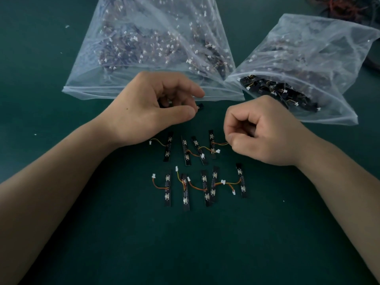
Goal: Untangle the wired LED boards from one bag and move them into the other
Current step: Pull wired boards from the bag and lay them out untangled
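Wired LED boards (168,148) lie in two rows mid-frame on the green table (205,243). At their 11 o'clock the left hand (156,105) pinches a black board (200,106). At 2 o'clock the right hand (263,130) pinches one board's orange wire (220,143). A large bag (156,38) sits at 12 o'clock, and a smaller bag (308,64), mouth open, at 2 o'clock.

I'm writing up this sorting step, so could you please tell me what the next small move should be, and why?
Probably the right hand should draw the orange wire it pinches rightwards, laying it straight. It trails from the upper row's last board close to a neighbour's white connector, while the left hand grips a further board awaiting a place.
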Motion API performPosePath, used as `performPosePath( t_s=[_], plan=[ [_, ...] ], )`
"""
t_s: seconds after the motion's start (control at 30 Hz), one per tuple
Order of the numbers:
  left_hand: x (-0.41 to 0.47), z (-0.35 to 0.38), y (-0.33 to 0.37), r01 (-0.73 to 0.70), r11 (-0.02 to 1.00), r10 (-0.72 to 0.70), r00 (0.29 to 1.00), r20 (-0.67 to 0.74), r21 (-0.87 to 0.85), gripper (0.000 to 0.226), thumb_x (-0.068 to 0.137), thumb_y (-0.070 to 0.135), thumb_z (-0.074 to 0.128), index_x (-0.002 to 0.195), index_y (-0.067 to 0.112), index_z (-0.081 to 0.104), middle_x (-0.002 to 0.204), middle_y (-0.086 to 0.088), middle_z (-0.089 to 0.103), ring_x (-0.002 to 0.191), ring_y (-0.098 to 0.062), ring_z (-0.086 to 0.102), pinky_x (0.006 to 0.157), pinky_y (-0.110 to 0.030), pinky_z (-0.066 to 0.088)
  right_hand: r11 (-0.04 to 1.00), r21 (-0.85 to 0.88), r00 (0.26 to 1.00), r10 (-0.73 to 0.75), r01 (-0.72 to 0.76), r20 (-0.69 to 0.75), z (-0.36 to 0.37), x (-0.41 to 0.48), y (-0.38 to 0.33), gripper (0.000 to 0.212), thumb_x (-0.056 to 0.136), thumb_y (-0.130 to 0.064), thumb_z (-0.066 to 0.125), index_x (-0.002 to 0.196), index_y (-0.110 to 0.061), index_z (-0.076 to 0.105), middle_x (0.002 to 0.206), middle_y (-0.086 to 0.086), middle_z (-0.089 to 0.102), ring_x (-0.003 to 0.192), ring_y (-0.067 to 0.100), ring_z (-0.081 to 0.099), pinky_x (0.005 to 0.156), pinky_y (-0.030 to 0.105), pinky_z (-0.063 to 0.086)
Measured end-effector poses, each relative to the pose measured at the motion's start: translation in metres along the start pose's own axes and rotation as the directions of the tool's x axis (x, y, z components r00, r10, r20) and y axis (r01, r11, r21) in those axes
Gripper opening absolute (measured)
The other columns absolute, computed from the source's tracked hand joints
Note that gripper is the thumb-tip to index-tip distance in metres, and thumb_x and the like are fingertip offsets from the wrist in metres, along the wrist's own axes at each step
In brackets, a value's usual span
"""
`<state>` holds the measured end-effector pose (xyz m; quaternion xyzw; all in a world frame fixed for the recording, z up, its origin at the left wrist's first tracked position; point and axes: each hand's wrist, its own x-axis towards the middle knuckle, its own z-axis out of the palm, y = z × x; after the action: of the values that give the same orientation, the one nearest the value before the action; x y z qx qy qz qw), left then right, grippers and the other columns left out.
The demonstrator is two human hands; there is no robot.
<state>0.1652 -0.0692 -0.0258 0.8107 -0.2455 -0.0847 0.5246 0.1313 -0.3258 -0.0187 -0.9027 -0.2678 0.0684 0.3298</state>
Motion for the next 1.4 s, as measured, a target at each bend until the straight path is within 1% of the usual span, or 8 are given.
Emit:
performPosePath(
  t_s=[0.2, 0.33, 0.43, 0.57, 0.8, 1.1, 1.23, 1.4],
  plan=[
    [0.000, 0.001, -0.004, -0.025, 1.000, 0.025, 1.000, -0.007, -0.001, 0.025, 0.089, 0.021, 0.075, 0.113, 0.026, 0.075, 0.098, 0.003, 0.078, 0.092, -0.025, 0.073, 0.091, -0.043, 0.057, 0.999, 0.038, 0.999, -0.032, 0.032, 0.018, -0.001, 0.000, 0.003, 0.016, 0.078, -0.016, 0.064, 0.069, -0.028, 0.060, 0.063, -0.009, 0.059, 0.055, 0.015, 0.052, 0.059, 0.013, 0.032],
    [0.002, 0.001, -0.006, -0.101, 0.994, 0.104, 0.986, -0.133, 0.029, 0.023, 0.092, 0.009, 0.071, 0.104, 0.028, 0.075, 0.095, 0.005, 0.078, 0.084, -0.013, 0.069, 0.080, -0.034, 0.055, 0.995, 0.094, 0.999, -0.030, 0.028, 0.017, -0.001, -0.001, 0.005, 0.010, 0.081, -0.021, 0.063, 0.072, -0.025, 0.064, 0.065, -0.007, 0.062, 0.056, 0.018, 0.052, 0.058, 0.017, 0.035],
    [0.003, 0.002, -0.006, -0.148, 0.987, 0.159, 0.950, -0.268, 0.058, 0.027, 0.093, 0.004, 0.066, 0.098, 0.029, 0.073, 0.090, 0.008, 0.077, 0.084, -0.018, 0.070, 0.077, -0.038, 0.055, 0.990, 0.136, 1.000, -0.020, 0.022, -0.021, 0.001, 0.000, 0.006, 0.011, 0.083, -0.020, 0.062, 0.074, -0.020, 0.067, 0.065, -0.007, 0.064, 0.057, 0.013, 0.054, 0.057, 0.017, 0.037],
    [0.002, 0.000, -0.005, -0.096, 0.969, 0.176, 0.913, -0.368, 0.227, 0.022, 0.090, 0.006, 0.061, 0.093, 0.021, 0.076, 0.082, 0.009, 0.074, 0.069, -0.003, 0.060, 0.065, -0.013, 0.043, 0.988, 0.157, 0.997, 0.007, 0.006, -0.079, 0.004, 0.001, 0.007, 0.012, 0.088, -0.020, 0.063, 0.078, -0.020, 0.070, 0.066, -0.010, 0.064, 0.058, 0.011, 0.055, 0.056, 0.017, 0.038],
    [0.002, 0.005, 0.000, -0.008, 0.884, 0.087, 0.985, -0.148, 0.468, 0.017, 0.085, 0.041, 0.073, 0.087, 0.027, 0.081, 0.086, 0.013, 0.072, 0.083, -0.007, 0.066, 0.084, -0.029, 0.052, 0.985, 0.173, 0.987, 0.030, -0.002, -0.158, 0.007, 0.003, 0.008, 0.014, 0.093, -0.025, 0.064, 0.083, -0.018, 0.070, 0.066, -0.009, 0.061, 0.058, 0.011, 0.052, 0.055, 0.023, 0.040],
    [0.005, 0.002, 0.000, -0.026, 0.858, 0.068, 0.996, -0.063, 0.513, 0.010, 0.093, 0.038, 0.074, 0.096, 0.031, 0.079, 0.101, 0.012, 0.067, 0.104, -0.018, 0.062, 0.109, -0.055, 0.041, 0.975, 0.223, 0.965, 0.063, -0.005, -0.255, 0.010, 0.007, 0.011, 0.009, 0.096, -0.031, 0.063, 0.096, -0.025, 0.069, 0.075, 0.000, 0.066, 0.067, 0.019, 0.062, 0.064, 0.029, 0.049],
    [0.006, -0.002, -0.003, -0.046, 0.897, 0.059, 0.998, -0.015, 0.440, 0.019, 0.087, 0.047, 0.074, 0.101, 0.035, 0.081, 0.102, 0.015, 0.068, 0.105, -0.013, 0.062, 0.109, -0.049, 0.043, 0.986, 0.162, 0.962, 0.087, -0.046, -0.259, 0.012, 0.007, 0.013, 0.014, 0.097, -0.032, 0.066, 0.110, -0.030, 0.071, 0.075, -0.005, 0.065, 0.062, 0.009, 0.056, 0.064, 0.018, 0.045],
    [0.007, -0.003, -0.012, -0.085, 0.934, 0.105, 0.994, -0.040, 0.348, 0.011, 0.091, 0.028, 0.081, 0.098, 0.036, 0.080, 0.097, 0.016, 0.069, 0.090, -0.005, 0.064, 0.086, -0.018, 0.047, 0.992, 0.089, 0.958, 0.112, -0.091, -0.264, 0.015, 0.008, 0.012, 0.019, 0.094, -0.041, 0.068, 0.109, -0.032, 0.075, 0.076, -0.009, 0.066, 0.062, 0.015, 0.059, 0.065, 0.037, 0.053]
  ],
)
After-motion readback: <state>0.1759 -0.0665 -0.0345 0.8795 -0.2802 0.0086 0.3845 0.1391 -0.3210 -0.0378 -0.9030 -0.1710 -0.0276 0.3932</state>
